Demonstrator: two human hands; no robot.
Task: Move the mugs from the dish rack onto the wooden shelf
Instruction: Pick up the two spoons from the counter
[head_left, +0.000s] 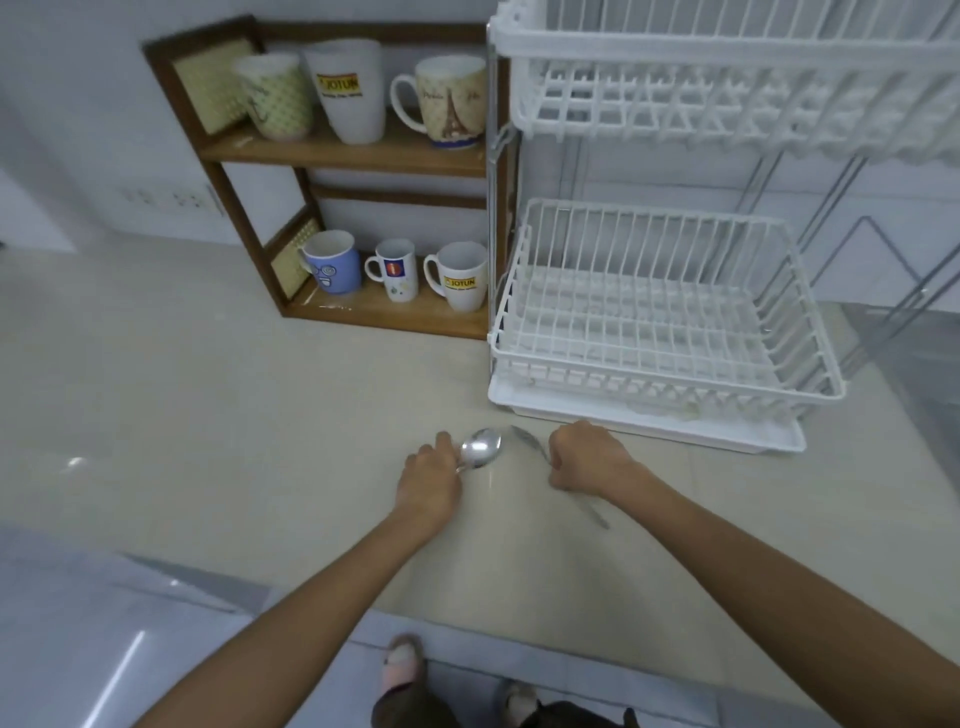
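Note:
The wooden shelf (343, 156) at the back left holds mugs on both boards. The upper board carries a green patterned mug (275, 98), a tall white Jotun mug (348, 88) and an Eiffel Tower mug (452, 101). On the lower board stand a blue mug (332, 262), a small white mug (396, 270) and a white Jotun mug (462, 275). Both tiers of the white dish rack (665, 374) on the right hold no mugs. My left hand (431, 480) grips a spoon (480, 449) on the counter. My right hand (587, 457) is closed on a fork (527, 441).
The beige counter (208, 415) stretches in front of the shelf and rack. The rack's white drip tray (675, 431) lies just beyond my right hand. Metal rack legs (893, 291) stand at the far right. My feet show below the counter's front edge.

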